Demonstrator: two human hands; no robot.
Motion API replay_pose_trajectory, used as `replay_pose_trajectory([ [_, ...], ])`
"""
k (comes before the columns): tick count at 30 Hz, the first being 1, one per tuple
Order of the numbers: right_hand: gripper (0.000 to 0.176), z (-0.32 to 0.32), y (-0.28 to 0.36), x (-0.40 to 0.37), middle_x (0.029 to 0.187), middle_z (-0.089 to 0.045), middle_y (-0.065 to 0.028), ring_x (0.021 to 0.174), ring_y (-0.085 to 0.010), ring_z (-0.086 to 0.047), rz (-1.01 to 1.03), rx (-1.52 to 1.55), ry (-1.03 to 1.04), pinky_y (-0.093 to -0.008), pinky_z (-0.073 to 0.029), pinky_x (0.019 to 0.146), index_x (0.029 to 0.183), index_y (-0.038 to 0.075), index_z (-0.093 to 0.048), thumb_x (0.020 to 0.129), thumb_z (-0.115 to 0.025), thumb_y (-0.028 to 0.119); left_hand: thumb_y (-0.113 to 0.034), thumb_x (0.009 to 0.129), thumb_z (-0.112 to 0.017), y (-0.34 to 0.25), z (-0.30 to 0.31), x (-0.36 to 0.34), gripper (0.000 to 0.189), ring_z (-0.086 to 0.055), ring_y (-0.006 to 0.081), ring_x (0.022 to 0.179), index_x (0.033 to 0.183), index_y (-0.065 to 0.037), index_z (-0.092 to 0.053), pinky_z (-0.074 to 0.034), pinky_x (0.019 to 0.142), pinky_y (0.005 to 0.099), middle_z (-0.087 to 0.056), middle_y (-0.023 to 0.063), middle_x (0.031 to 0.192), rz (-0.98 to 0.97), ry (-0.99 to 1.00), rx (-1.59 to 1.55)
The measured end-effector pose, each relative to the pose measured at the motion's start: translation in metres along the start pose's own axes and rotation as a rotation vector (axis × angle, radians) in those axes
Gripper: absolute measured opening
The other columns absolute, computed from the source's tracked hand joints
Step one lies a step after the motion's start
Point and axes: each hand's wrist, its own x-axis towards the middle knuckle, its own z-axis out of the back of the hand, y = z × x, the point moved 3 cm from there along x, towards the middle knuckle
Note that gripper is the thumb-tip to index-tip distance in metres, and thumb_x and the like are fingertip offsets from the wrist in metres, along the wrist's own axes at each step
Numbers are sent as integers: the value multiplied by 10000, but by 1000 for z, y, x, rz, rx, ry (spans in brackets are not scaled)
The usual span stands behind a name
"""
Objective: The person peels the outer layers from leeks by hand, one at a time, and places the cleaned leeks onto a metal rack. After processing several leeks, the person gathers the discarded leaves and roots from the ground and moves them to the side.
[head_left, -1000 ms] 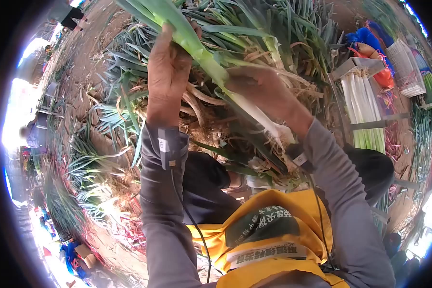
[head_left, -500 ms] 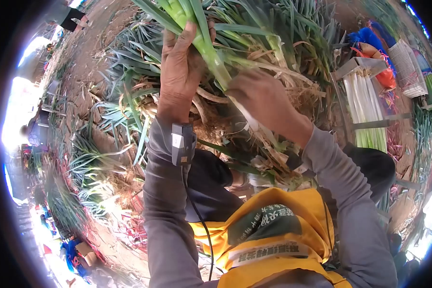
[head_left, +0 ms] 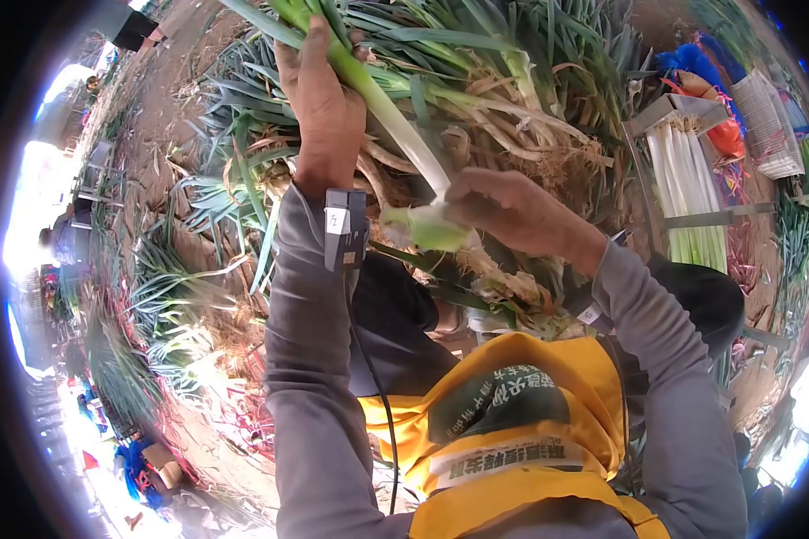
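Observation:
My left hand is closed around the green upper part of a large green onion, which slants down to the right with its white end lowest. At that white end my right hand has its fingers pinched together. From there a loose peeled leaf, pale green and blurred by motion, hangs below the stalk; the right fingertips are partly smeared. Behind both hands lies a big heap of unpeeled green onions with dry, rooty ends.
To the right, a metal rack holds peeled white stalks. Beyond it are a white basket and blue and orange bags. More green onions and red strings lie at left. A yellow apron covers my lap.
My right hand has moved down slightly along the stalk, and a peeled leaf now hangs loose at the white end. My left hand has shifted a little up and left with the green onion.

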Motion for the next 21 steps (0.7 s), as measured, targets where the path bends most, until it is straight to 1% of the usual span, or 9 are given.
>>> replay_pose_trajectory([
  [2,172,-4,-15,-14,953,-721,-106,850,-195,-694,-67,-104,119,-347,-550,749,1046,40,-658,1015,-614,204,-124,1003,-635,1,4,8,260,-658,243,820,1227,-93,-505,-545,704,379,-644,90,1061,-43,-87,-5],
  [5,208,-37,-49,-60,943,-710,-152,851,-321,-703,-194,-313,321,-460,-539,739,1034,75,-663,1004,-609,274,-102,990,-645,-8,20,33,245,-655,251,803,1203,-81,-525,-551,703,386,-647,90,1048,-77,-179,58],
  [6,208,-45,-62,-72,943,-710,-152,851,-321,-703,-193,-314,322,-460,-539,739,1034,75,-663,1004,-609,274,-81,979,-651,-12,18,34,201,-647,187,734,1156,-120,-566,-551,627,352,-663,52,1016,-62,-187,41],
  [8,250,-53,-88,-87,923,-687,-167,868,-377,-680,-284,-542,368,-480,-522,757,1044,81,-666,996,-610,319,-80,977,-654,-3,28,34,225,-646,183,762,1180,-127,-569,-552,624,353,-660,45,1020,-86,-247,47],
  [12,287,-54,-100,-99,884,-686,-156,849,-349,-690,-301,-571,383,-442,-523,766,1009,73,-660,982,-626,357,-59,963,-667,14,44,29,353,-631,184,859,1285,-146,-551,-582,656,371,-636,36,1076,-64,-301,74],
  [14,291,-38,-85,-88,913,-714,-146,873,-320,-713,-454,-387,335,-417,-536,798,1110,80,-680,975,-646,335,-51,958,-673,5,46,31,389,-621,193,880,1308,-151,-538,-595,687,380,-625,40,1097,-28,-359,50],
  [16,437,-5,-57,-68,1059,-696,-177,943,-325,-691,-147,-149,-96,-446,-532,821,1240,55,-666,924,-724,351,-45,949,-686,9,85,40,443,-605,215,932,1341,-160,-516,-615,755,388,-604,52,1138,-26,-345,135],
  [18,542,21,-35,-41,1213,-666,-146,1001,-280,-672,31,-389,-383,-416,-534,841,1324,49,-621,886,-787,322,-56,947,-697,19,128,48,463,-603,236,965,1352,-163,-498,-622,784,381,-589,68,1157,-263,-217,580],
  [21,637,14,-58,-12,1274,-637,-152,1002,-267,-666,-49,-255,-234,-371,-529,872,1401,57,-564,869,-811,306,-84,956,-697,8,129,48,458,-610,256,994,1353,-129,-472,-626,771,397,-574,83,1156,-480,-130,948],
])
